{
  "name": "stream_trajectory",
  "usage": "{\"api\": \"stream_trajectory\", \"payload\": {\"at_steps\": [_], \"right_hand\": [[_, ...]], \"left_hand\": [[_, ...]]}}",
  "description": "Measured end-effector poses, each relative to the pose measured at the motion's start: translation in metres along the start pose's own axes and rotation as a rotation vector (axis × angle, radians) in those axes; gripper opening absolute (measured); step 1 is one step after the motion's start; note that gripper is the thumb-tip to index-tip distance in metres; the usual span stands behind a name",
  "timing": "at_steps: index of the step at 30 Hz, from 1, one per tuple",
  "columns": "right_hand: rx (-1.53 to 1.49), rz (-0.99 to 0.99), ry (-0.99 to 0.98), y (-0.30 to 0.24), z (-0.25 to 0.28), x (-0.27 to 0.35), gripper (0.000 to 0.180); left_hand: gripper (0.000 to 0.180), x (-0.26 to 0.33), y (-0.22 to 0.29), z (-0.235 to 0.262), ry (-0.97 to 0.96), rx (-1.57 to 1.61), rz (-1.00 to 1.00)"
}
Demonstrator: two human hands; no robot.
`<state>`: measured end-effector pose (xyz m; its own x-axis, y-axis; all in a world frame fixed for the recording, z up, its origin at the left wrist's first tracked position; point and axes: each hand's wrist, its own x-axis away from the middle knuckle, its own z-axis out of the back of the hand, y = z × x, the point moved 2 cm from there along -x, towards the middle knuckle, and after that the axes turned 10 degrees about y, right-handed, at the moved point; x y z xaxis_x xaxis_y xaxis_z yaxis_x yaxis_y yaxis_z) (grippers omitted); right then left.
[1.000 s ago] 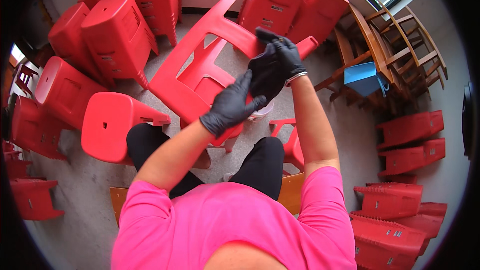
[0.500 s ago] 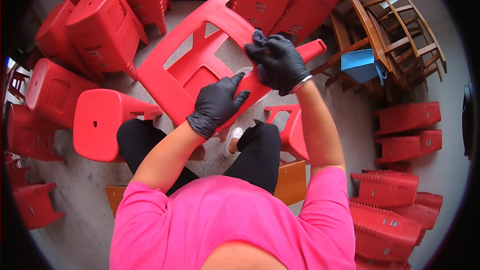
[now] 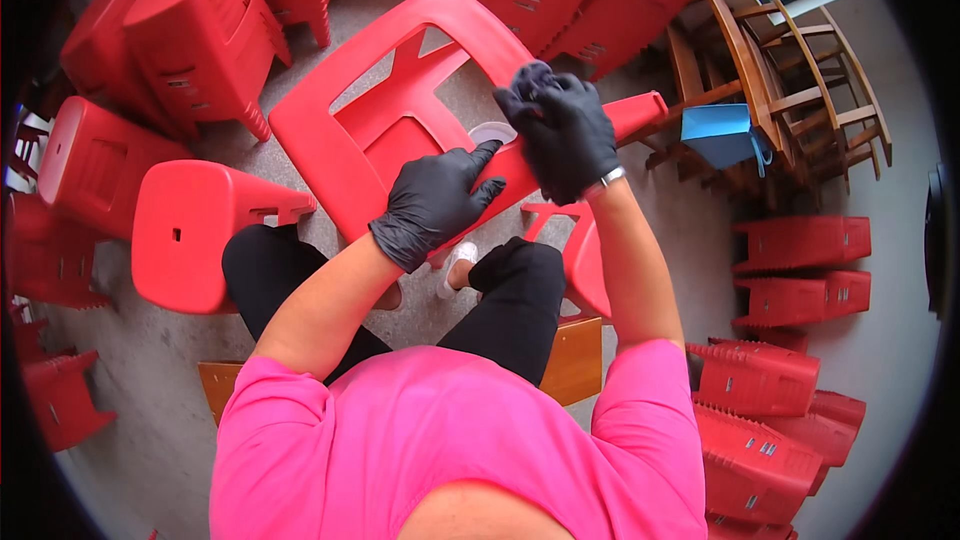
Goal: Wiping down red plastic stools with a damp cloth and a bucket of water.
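A red plastic stool [image 3: 318, 155] is tipped on its side in front of me, its open leg frame toward the far right. My left hand [image 3: 432, 202], in a black glove, grips the stool's near side, index finger stretched along it and thumb apart. My right hand [image 3: 572, 138], also gloved in black, is closed on a dark cloth [image 3: 535, 82] bunched against a stool leg at the right. Beyond my left fingertips shows a white round rim [image 3: 492, 131], mostly hidden by the stool.
Another red stool [image 3: 180, 235] stands by my left knee, and one more [image 3: 588, 260] by my right. Stacked red stools [image 3: 195, 35] line the far left, with further stacks [image 3: 760, 380] at the right. Wooden furniture [image 3: 760, 70] and a blue box-like bag [image 3: 718, 133] are at the far right.
My right hand has moved slightly nearer along the stool leg with the cloth. The left keeps its hold. The view has shifted a little.
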<state>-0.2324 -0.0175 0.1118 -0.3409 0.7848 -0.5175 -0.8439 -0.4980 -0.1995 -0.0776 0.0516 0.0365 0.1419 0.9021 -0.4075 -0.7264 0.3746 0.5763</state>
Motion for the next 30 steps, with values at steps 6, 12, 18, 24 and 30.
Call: {"api": "stream_trajectory", "payload": {"at_steps": [6,12,18,24,30], "right_hand": [[-0.014,-0.011,0.051,0.009,-0.040,-0.048,0.040],[0.066,0.114,0.002,0.013,-0.009,-0.008,0.042],[-0.087,-0.134,-0.139,0.020,0.014,0.039,0.037],[0.121,-0.073,-0.040,0.025,-0.007,-0.009,0.043],[0.011,-0.205,0.060,0.020,-0.035,-0.055,0.052]], "left_hand": [[0.048,-0.004,0.006,0.005,-0.067,-0.027,0.088],[0.048,-0.002,0.005,0.004,0.008,0.065,0.090],[0.047,-0.003,0.006,0.008,-0.009,0.087,0.074],[0.047,-0.002,0.006,0.006,0.027,0.001,0.038],[0.047,-0.003,0.012,0.008,-0.018,-0.024,0.109]]}}
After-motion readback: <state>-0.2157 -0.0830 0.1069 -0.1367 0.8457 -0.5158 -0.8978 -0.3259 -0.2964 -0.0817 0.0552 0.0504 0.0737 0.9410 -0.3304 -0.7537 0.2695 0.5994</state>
